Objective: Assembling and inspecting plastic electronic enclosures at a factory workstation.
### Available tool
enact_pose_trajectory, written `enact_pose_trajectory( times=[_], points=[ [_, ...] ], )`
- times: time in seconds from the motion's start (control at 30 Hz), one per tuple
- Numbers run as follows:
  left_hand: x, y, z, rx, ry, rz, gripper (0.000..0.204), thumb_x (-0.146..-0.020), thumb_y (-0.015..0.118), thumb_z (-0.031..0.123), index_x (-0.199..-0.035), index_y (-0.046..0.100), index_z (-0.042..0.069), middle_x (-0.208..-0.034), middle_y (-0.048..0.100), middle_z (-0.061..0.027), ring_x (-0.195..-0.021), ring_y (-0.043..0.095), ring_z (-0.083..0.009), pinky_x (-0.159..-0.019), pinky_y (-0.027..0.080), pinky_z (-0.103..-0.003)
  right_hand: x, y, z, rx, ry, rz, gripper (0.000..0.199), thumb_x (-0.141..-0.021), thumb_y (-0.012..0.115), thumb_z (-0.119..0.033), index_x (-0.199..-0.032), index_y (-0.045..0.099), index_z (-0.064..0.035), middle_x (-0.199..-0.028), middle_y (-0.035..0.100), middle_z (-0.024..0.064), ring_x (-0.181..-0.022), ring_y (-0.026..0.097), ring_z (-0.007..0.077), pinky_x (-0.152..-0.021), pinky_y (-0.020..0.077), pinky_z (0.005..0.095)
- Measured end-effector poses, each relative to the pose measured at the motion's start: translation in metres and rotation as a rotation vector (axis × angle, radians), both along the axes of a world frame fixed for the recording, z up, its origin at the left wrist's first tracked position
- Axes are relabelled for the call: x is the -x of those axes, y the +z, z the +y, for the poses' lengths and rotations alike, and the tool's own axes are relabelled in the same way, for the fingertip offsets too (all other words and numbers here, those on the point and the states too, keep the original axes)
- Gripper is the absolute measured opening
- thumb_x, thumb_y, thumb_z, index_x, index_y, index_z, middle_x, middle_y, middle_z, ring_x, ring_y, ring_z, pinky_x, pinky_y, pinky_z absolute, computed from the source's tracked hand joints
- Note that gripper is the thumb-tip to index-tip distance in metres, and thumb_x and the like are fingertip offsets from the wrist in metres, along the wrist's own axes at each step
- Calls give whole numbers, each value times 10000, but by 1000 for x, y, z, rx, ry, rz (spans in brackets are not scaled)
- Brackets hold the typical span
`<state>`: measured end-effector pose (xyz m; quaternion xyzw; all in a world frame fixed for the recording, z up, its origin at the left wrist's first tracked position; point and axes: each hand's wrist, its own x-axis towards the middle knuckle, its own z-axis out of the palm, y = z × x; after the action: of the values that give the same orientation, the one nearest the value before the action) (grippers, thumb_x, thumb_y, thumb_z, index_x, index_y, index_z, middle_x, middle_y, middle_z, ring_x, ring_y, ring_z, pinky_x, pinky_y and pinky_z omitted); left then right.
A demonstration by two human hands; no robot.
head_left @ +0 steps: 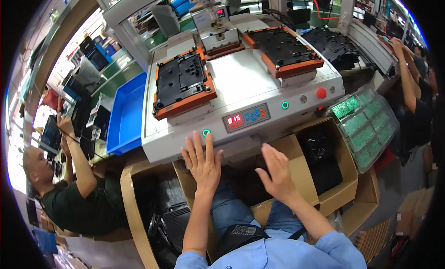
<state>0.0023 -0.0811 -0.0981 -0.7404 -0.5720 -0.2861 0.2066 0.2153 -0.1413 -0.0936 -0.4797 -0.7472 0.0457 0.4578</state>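
Reaching for a button (206,131) seems the current step: the left hand (203,166), fingers spread, empty, is at it, contact unclear; the right hand (278,175), loosely unfolded, holds nothing. Beyond each hand lies a black panel (180,79). Pressing seems called for next.
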Motion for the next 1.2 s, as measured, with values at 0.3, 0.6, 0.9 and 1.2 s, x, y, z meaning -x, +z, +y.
enact_pose_trajectory(
  times=[0.3,0.6,0.9,1.2],
  points=[
    [-5,13,-2,-57,22,-90,516,-955,485,347,-1389,359,98,-1433,366,-130,-1364,265,-336,-1127,135,-505,-46,-35,-30,37,-285,127,442,-835,607,-42,-1256,501,39,-1219,568,166,-1122,515,334,-948,402,381],
    [68,-58,-51,-15,88,-407,501,-952,489,226,-1375,349,-2,-1397,379,-202,-1327,300,-390,-1091,224,-487,-119,59,60,-285,-491,139,330,-918,518,-50,-1241,510,13,-1193,554,155,-1100,512,296,-939,402,369],
    [127,-148,-75,434,268,-623,642,-895,563,89,-1448,236,74,-1336,426,-295,-1228,426,-437,-1010,354,-436,-170,128,200,189,-480,179,324,-916,517,-265,-1033,635,13,-849,656,154,-788,621,289,-727,475,333],
    [147,-160,-78,503,311,-673,661,-900,529,52,-1454,180,138,-1196,532,-304,-1083,525,-464,-879,435,-453,-175,165,305,228,-454,-151,371,-867,537,-319,-940,657,25,-873,665,220,-867,639,359,-785,483,419]
  ],
)
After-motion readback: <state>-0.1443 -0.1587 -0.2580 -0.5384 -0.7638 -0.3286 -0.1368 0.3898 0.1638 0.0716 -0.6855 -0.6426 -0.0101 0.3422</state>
